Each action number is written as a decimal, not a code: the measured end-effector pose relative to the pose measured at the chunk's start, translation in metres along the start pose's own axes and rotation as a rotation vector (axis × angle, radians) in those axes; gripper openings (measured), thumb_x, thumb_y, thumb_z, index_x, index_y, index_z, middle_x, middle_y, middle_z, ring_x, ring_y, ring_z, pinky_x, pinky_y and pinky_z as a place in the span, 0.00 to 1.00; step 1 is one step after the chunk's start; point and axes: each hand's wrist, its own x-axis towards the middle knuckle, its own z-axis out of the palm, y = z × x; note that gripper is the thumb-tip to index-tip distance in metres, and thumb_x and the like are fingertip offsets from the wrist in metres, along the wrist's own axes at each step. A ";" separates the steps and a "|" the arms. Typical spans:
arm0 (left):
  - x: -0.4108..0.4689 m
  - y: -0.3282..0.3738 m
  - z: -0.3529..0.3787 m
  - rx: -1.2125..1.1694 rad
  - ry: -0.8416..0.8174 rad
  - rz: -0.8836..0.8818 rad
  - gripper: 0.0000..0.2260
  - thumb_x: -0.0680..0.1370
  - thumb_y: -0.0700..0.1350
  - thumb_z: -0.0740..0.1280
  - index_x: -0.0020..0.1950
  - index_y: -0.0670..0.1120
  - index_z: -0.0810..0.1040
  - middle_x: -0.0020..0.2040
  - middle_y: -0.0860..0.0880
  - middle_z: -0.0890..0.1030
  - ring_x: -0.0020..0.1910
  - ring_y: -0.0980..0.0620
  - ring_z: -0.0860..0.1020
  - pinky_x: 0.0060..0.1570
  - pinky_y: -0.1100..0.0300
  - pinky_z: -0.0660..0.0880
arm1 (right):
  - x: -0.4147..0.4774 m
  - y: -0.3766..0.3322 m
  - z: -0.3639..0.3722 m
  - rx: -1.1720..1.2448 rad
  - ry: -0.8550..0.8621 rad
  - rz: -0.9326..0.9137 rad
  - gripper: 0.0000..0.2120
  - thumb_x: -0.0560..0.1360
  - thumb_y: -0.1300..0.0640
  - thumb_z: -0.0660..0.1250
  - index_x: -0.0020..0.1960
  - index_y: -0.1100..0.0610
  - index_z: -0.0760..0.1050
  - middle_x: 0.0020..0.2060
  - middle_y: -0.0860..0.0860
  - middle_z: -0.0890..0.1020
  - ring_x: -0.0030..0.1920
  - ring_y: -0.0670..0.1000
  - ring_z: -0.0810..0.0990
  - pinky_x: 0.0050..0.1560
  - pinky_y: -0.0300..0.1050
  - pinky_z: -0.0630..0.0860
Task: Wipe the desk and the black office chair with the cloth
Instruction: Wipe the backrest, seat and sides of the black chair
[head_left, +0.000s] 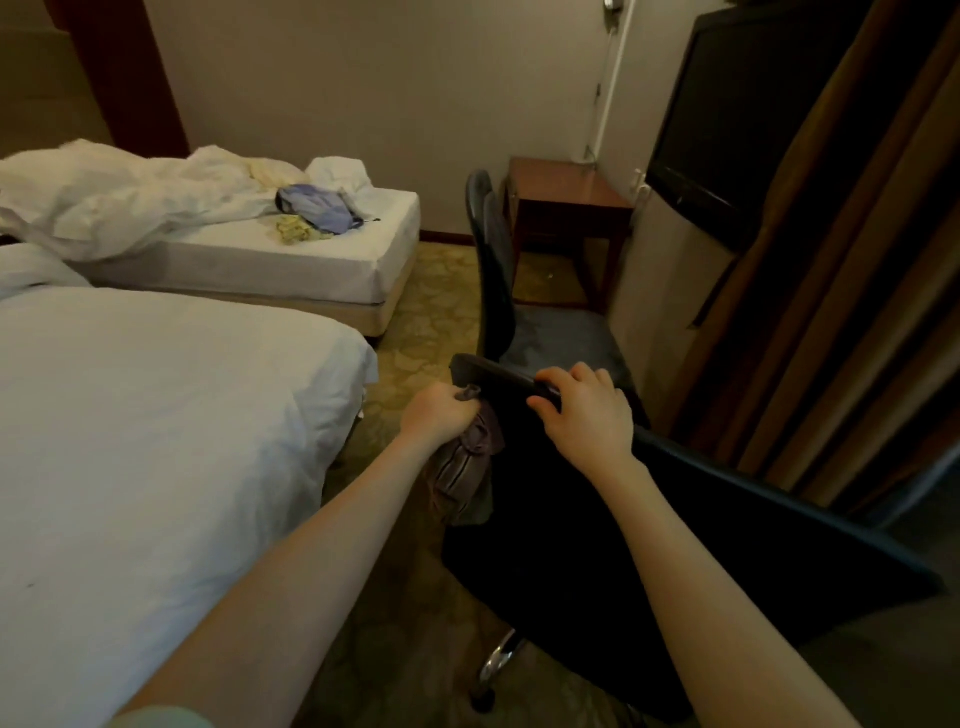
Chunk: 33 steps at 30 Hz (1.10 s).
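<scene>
The back of a black office chair (597, 519) fills the lower right, with a chrome leg of its base showing below. My right hand (584, 410) grips the top edge of that backrest. My left hand (439, 413) is closed on a brownish-grey cloth (465, 475) at the backrest's left top corner, and the cloth hangs down along the chair's left side. A second dark chair (524, 312) stands just beyond. Behind it, a small reddish wooden desk (566, 195) stands against the far wall.
Two beds with white sheets (156, 415) fill the left side; the far one (291, 249) carries a blue bag and crumpled linen. A dark television (737, 119) and brown curtains (857, 260) stand on the right. Patterned carpet (426, 322) runs between the beds and the chairs.
</scene>
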 end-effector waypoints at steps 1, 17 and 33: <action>0.003 -0.001 -0.001 0.004 0.003 0.009 0.19 0.78 0.43 0.61 0.26 0.46 0.64 0.28 0.48 0.67 0.30 0.50 0.68 0.31 0.56 0.58 | 0.005 -0.004 0.002 0.000 -0.003 0.003 0.17 0.78 0.45 0.61 0.65 0.48 0.71 0.56 0.51 0.74 0.58 0.55 0.71 0.52 0.49 0.70; 0.058 -0.002 -0.039 0.012 -0.009 0.114 0.23 0.78 0.48 0.60 0.73 0.54 0.65 0.67 0.50 0.74 0.59 0.49 0.76 0.58 0.55 0.71 | 0.101 -0.070 0.034 0.083 -0.077 0.199 0.17 0.79 0.56 0.60 0.67 0.56 0.70 0.63 0.57 0.71 0.66 0.60 0.64 0.63 0.56 0.68; 0.196 -0.010 -0.103 0.119 -0.221 0.212 0.27 0.77 0.48 0.60 0.75 0.58 0.57 0.70 0.50 0.70 0.55 0.50 0.77 0.52 0.56 0.74 | 0.215 -0.111 0.077 0.030 -0.021 0.495 0.13 0.78 0.56 0.64 0.60 0.58 0.74 0.65 0.57 0.69 0.68 0.58 0.63 0.67 0.56 0.62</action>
